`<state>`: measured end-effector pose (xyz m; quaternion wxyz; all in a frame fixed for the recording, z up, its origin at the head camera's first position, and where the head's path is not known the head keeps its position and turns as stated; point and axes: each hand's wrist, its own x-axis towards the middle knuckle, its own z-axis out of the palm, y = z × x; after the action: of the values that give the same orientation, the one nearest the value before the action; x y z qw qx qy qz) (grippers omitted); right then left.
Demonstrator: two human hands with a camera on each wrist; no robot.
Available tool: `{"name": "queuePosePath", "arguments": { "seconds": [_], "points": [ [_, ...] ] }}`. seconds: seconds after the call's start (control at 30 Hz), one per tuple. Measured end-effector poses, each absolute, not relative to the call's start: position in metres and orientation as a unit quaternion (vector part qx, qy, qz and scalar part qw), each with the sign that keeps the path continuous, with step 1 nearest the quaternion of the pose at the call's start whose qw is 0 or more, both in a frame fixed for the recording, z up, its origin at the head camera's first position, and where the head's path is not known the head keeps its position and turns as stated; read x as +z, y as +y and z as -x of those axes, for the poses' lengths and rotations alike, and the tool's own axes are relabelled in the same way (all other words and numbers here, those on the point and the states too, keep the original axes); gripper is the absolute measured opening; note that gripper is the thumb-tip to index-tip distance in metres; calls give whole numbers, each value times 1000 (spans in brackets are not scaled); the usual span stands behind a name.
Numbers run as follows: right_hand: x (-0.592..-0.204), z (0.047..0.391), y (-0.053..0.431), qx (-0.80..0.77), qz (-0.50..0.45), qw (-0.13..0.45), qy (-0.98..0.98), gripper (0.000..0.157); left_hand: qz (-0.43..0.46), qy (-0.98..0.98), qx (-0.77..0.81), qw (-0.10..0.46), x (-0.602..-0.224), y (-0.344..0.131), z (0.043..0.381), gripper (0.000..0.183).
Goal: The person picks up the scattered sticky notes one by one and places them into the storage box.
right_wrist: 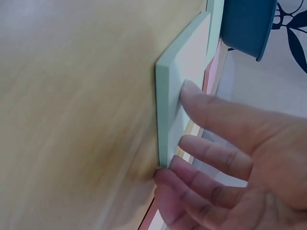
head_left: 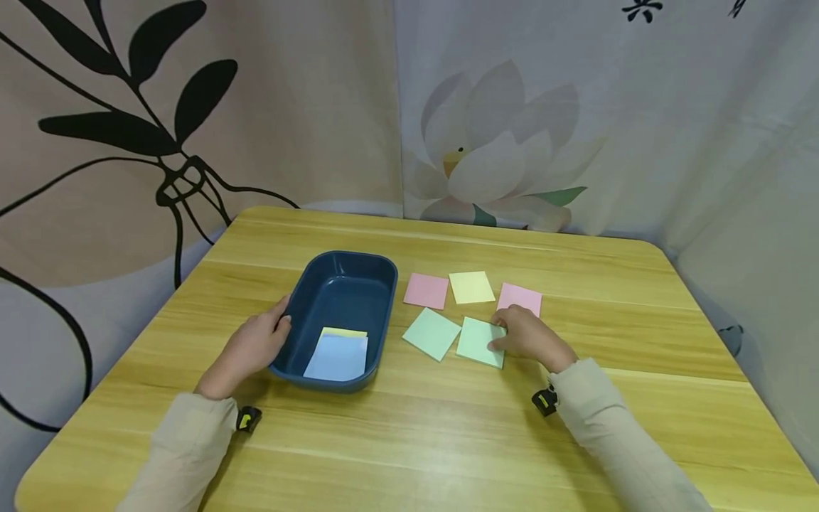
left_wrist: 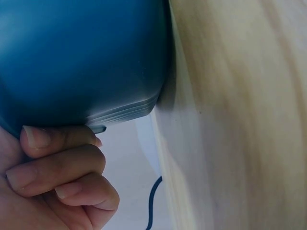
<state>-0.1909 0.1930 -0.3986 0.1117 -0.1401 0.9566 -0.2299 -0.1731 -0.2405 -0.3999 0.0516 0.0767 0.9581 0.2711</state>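
My left hand [head_left: 251, 346] grips the left rim of a deep blue plastic tray [head_left: 342, 299]; in the left wrist view its fingers curl beside the outer wall. Inside the tray, toward the near end, a light blue sticky note pad [head_left: 337, 358] overlaps a yellow one [head_left: 345, 332]. Over on the right, my right hand [head_left: 530, 336] holds the near-right mint green sticky note pad [head_left: 476, 343] by its right side. The right wrist view has the thumb [right_wrist: 201, 98] on the pad's top face and fingertips at its edge. The pad lies on or close over the table.
Beside the held pad lies another mint green pad [head_left: 431, 333]. Behind them are a pink pad [head_left: 426, 291], a yellow pad [head_left: 472, 287] and a second pink pad [head_left: 521, 296], partly covered by my right hand. The wooden table [head_left: 448, 441] ends at patterned curtains [head_left: 320, 107].
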Motion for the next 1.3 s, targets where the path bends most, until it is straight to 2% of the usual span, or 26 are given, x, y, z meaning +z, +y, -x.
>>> {"name": "queuePosePath", "arguments": {
  "seconds": [0.63, 0.9, 1.0, 1.2, 1.3],
  "points": [
    [-398, 197, 194, -213, 112, 167, 956, 41, -77, 959, 269, 49, -399, -240, 173, 54],
    [-399, 197, 196, -233, 115, 152, 954, 40, -77, 958, 271, 47, -399, -240, 173, 54],
    [-398, 196, 198, -240, 117, 144, 953, 36, -76, 958, 272, 47, -398, -240, 173, 53],
    [-395, 196, 198, -248, 133, 132, 951, 18, -76, 957, 276, 51, -399, -240, 172, 53],
    [-392, 196, 198, -243, 136, 135, 951, 17, -74, 956, 280, 51, -400, -241, 172, 53]
  ]
}}
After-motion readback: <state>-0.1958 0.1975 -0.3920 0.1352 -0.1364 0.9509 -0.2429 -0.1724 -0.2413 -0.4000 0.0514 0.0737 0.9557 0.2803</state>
